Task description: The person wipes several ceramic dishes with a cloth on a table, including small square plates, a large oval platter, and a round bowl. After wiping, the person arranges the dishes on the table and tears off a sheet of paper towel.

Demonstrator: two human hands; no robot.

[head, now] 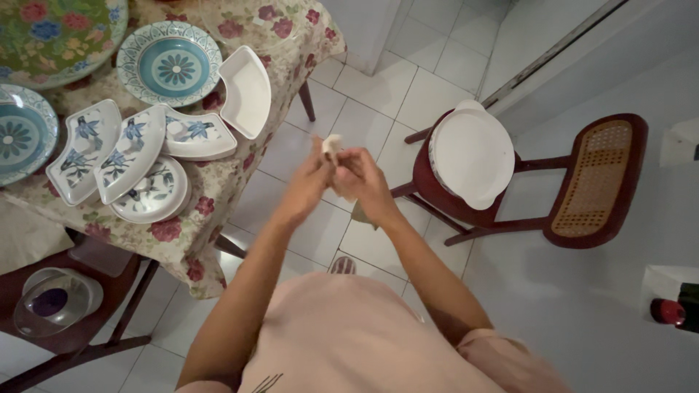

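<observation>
Your left hand (pixel 309 182) and right hand (pixel 364 182) meet in front of you over the floor, both pinched around a small pale cloth (pixel 332 144) whose crumpled top pokes up between the fingers; what it is exactly is too blurred to tell. On the chair (pixel 582 189) to your right sits a white oval dish (pixel 472 154) with small side handles, nothing in it. To the left, the table, under a floral tablecloth (pixel 240 22), carries four fan-shaped serving dishes: three painted with blue birds (pixel 135 149) and one plain white (pixel 246 89), all bare inside. Just near of them lies one small round painted plate (pixel 154 195). Two round blue-and-white plates (pixel 169 64) sit farther back and at the left edge, and a large green floral plate (pixel 51 33) fills the far left corner. At the near left, a clear glass lid (pixel 52 300) with a dark knob rests on a second wooden seat. The floor (pixel 429 87) is pale square tile, and a pale wall runs along the right side, with a red-capped dark bottle (pixel 677 309) at the right edge.
</observation>
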